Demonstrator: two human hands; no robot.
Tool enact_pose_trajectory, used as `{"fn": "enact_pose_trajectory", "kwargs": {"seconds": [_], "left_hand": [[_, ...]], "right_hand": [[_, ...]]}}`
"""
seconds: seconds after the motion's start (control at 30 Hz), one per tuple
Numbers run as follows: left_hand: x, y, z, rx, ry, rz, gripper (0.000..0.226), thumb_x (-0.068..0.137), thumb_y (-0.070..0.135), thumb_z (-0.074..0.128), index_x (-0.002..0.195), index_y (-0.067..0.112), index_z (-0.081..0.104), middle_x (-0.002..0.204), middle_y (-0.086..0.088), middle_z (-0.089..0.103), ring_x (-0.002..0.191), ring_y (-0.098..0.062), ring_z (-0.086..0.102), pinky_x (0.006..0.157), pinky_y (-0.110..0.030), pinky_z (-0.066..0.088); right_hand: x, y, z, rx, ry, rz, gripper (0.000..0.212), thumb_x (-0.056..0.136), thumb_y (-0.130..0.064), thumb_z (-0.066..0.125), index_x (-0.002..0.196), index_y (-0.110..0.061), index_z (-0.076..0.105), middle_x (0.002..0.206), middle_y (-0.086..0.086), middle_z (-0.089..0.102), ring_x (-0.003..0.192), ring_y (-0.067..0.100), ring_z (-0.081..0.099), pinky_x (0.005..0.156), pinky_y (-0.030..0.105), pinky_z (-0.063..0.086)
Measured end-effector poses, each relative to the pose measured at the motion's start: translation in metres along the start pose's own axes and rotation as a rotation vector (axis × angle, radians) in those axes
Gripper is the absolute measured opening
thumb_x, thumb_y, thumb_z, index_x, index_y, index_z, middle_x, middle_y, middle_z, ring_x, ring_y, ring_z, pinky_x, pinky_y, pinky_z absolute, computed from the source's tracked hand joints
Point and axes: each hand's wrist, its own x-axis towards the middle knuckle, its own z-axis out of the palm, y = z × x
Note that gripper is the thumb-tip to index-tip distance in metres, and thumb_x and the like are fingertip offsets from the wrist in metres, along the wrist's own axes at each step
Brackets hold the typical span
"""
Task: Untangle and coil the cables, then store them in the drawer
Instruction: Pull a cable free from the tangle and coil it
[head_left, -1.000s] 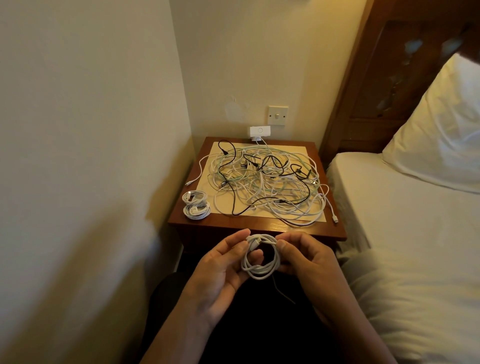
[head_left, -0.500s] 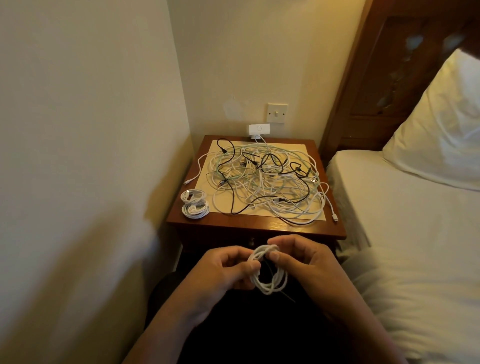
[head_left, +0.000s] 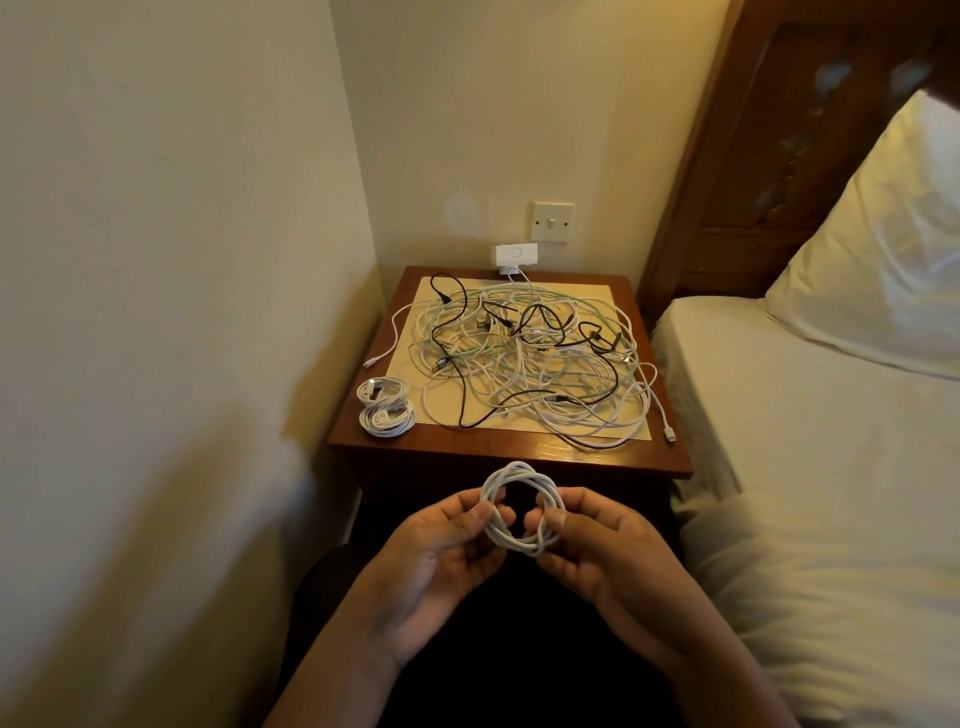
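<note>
Hands, left hand (head_left: 447, 551) and right hand (head_left: 597, 545), pinch white coil (head_left: 522, 506) before cable-strewn nightstand (head_left: 519, 457) beside bed (head_left: 805, 415).

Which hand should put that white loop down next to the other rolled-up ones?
Probably the left hand. Both hands hold the white coil, but the finished coils lie on the nightstand's front left corner, on its side.

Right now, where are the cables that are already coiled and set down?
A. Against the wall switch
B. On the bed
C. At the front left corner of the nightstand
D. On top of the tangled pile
C: two small white coils lie side by side at the front left corner of the nightstand, beside the tangled pile.
</note>
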Motion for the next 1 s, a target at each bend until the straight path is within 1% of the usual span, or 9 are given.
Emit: {"fn": "enact_pose_trajectory", "kwargs": {"seconds": [0.07, 0.2, 0.27, 0.37, 0.5, 0.6, 0.77, 0.87, 1.0], "left_hand": [[0.000, 0.000, 0.000, -0.038, -0.011, -0.026, 0.024, 0.092, 0.006, 0.062, 0.114, 0.001, 0.072, 0.095, -0.013, 0.070, 0.081, -0.018, 0.067, 0.079, -0.031, 0.047], [0.001, -0.001, -0.003, -0.107, -0.036, -0.018, 0.033, 0.083, 0.012, 0.073, 0.114, 0.002, 0.076, 0.097, -0.011, 0.067, 0.080, -0.016, 0.063, 0.074, -0.027, 0.048], [0.004, -0.003, 0.001, -0.061, -0.003, 0.038, 0.033, 0.084, 0.006, 0.076, 0.117, 0.001, 0.074, 0.095, -0.011, 0.067, 0.079, -0.016, 0.064, 0.072, -0.027, 0.052], [0.005, -0.003, 0.007, 0.236, 0.181, 0.198, 0.039, 0.082, 0.007, 0.072, 0.120, 0.011, 0.070, 0.098, -0.011, 0.075, 0.084, -0.020, 0.072, 0.078, -0.030, 0.055], [0.004, -0.003, 0.005, 0.723, 0.287, 0.371, 0.026, 0.091, 0.014, 0.072, 0.113, 0.027, 0.072, 0.101, 0.004, 0.078, 0.097, -0.011, 0.073, 0.075, -0.019, 0.056], [0.007, 0.001, -0.002, 0.903, 0.296, 0.435, 0.025, 0.090, 0.020, 0.075, 0.112, 0.033, 0.075, 0.102, 0.013, 0.077, 0.099, -0.006, 0.071, 0.084, -0.027, 0.058], [0.025, 0.023, -0.015, 0.870, 0.342, 0.499, 0.028, 0.088, 0.013, 0.077, 0.112, 0.027, 0.078, 0.102, 0.008, 0.079, 0.097, -0.012, 0.074, 0.087, -0.035, 0.060], [0.044, 0.057, -0.031, 0.802, 0.478, 0.555, 0.029, 0.085, 0.009, 0.079, 0.111, 0.022, 0.076, 0.097, 0.002, 0.079, 0.092, -0.016, 0.075, 0.081, -0.033, 0.063], [0.083, 0.114, -0.063, 0.874, 0.687, 0.582, 0.017, 0.084, 0.020, 0.083, 0.099, 0.024, 0.079, 0.090, 0.003, 0.079, 0.087, -0.018, 0.076, 0.077, -0.038, 0.063]], "right_hand": [[0.001, -0.001, -0.001, 0.057, 0.008, 0.019, 0.035, 0.085, -0.017, 0.069, 0.117, -0.002, 0.068, 0.099, 0.015, 0.074, 0.088, 0.022, 0.072, 0.072, 0.030, 0.059], [0.006, -0.002, 0.002, 0.108, 0.069, 0.003, 0.029, 0.086, -0.017, 0.070, 0.112, -0.006, 0.069, 0.096, 0.015, 0.075, 0.083, 0.020, 0.072, 0.065, 0.027, 0.059], [0.006, -0.001, 0.007, -0.044, 0.152, -0.083, 0.026, 0.090, -0.016, 0.070, 0.114, -0.008, 0.067, 0.097, 0.012, 0.078, 0.084, 0.021, 0.075, 0.066, 0.026, 0.059], [0.002, 0.000, 0.016, -0.414, 0.274, -0.254, 0.018, 0.095, -0.016, 0.068, 0.114, -0.015, 0.065, 0.094, 0.002, 0.080, 0.087, 0.015, 0.077, 0.070, 0.024, 0.058], [0.006, 0.001, 0.015, -0.363, 0.275, -0.237, 0.019, 0.096, -0.015, 0.068, 0.115, -0.015, 0.065, 0.095, 0.003, 0.080, 0.088, 0.018, 0.077, 0.072, 0.026, 0.058], [0.012, 0.001, 0.012, -0.328, 0.258, -0.204, 0.019, 0.096, -0.015, 0.068, 0.115, -0.015, 0.065, 0.097, 0.005, 0.080, 0.090, 0.019, 0.077, 0.075, 0.030, 0.058], [0.033, -0.006, 0.005, -0.465, 0.228, -0.254, 0.022, 0.095, -0.017, 0.071, 0.116, -0.024, 0.069, 0.106, -0.001, 0.078, 0.097, 0.015, 0.075, 0.087, 0.037, 0.061], [0.043, -0.015, -0.005, -0.599, 0.258, -0.317, 0.026, 0.095, -0.020, 0.071, 0.117, -0.034, 0.068, 0.105, -0.011, 0.076, 0.100, 0.009, 0.072, 0.092, 0.038, 0.060], [0.053, -0.031, -0.019, -0.755, 0.293, -0.396, 0.021, 0.096, -0.023, 0.070, 0.111, -0.039, 0.070, 0.105, -0.017, 0.074, 0.100, 0.004, 0.069, 0.093, 0.036, 0.058]]}}
